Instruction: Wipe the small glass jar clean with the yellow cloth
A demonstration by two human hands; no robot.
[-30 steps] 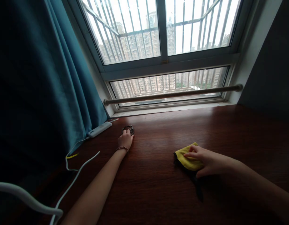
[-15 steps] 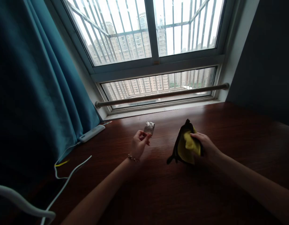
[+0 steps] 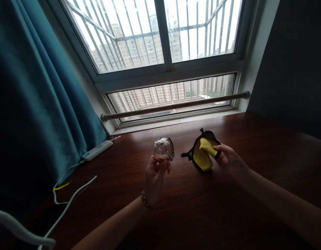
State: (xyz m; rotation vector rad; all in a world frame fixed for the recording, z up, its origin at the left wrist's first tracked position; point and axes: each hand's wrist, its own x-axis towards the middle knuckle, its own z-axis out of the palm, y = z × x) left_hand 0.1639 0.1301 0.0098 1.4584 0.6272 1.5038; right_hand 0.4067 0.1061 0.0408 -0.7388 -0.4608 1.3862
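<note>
Held up over the wooden table is a small clear glass vessel (image 3: 163, 148) with thick faceted sides, perhaps a cup or holder. My left hand (image 3: 155, 174) pinches its lower edge between thumb and fingers, a beaded bracelet on the wrist. To the right, a yellow cloth with a dark edge and dark backing (image 3: 203, 160) hangs in folds. My right hand (image 3: 229, 158) grips this cloth by its right side, thumb on the yellow face. The cloth and the glass are apart.
A reddish-brown tabletop (image 3: 176, 208) lies under both hands. At the left are a white power strip (image 3: 97, 151), a white cable (image 3: 69, 205) and a blue curtain (image 3: 58, 104). A metal rail (image 3: 173, 107) crosses the barred window behind.
The glass has tilted in my left hand, showing its open faceted shape more fully. My right hand has turned the cloth, which is spread differently and sits slightly farther left.
</note>
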